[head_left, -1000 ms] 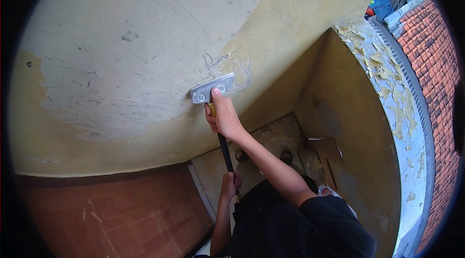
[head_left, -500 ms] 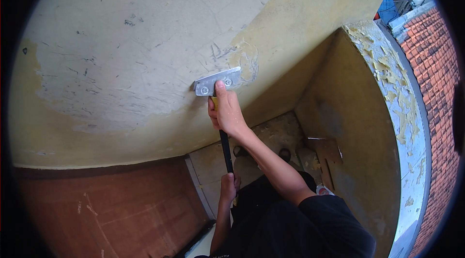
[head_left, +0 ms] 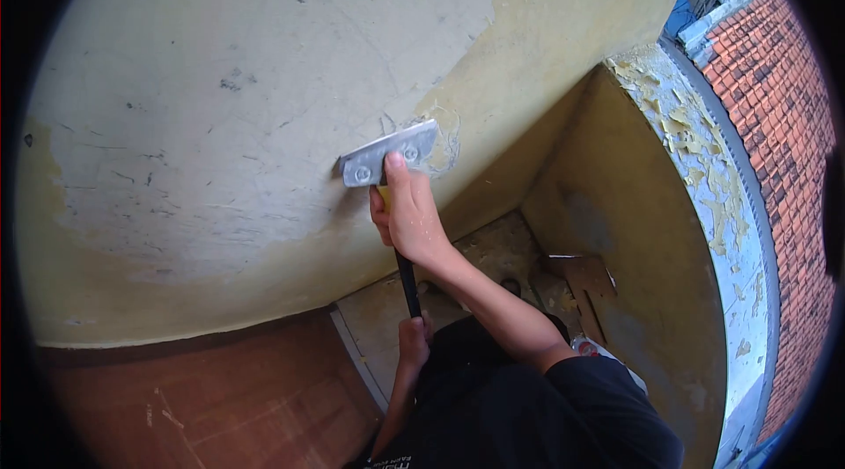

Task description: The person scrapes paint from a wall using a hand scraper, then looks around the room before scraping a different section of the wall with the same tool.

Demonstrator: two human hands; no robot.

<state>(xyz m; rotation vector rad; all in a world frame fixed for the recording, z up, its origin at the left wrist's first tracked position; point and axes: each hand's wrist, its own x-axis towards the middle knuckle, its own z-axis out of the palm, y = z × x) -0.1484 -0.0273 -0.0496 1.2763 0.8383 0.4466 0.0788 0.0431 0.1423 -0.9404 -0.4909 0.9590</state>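
A long-handled scraper (head_left: 387, 155) with a wide metal blade and a black handle lies tilted against the wall (head_left: 264, 55), whose yellowish paint is partly gone and shows a pale, scratched surface. Close behind the blade, my right hand (head_left: 412, 214) is wrapped round the scraper's neck, its thumb on the metal plate between two screws. Lower down, my left hand (head_left: 414, 341) grips the black handle near its end. Curled, loosened paint (head_left: 447, 135) shows just right of the blade.
A low side wall (head_left: 634, 205) with a flaking top (head_left: 695, 143) runs along the right, with a tiled roof (head_left: 775, 91) beyond. Brown boards (head_left: 591, 289) lean in the corner. A reddish-brown surface (head_left: 220, 399) lies at the lower left.
The scraper blade and my right hand have shifted slightly left and the blade is a little more tilted. The camera view has also shifted a little. Both hands keep their grip.
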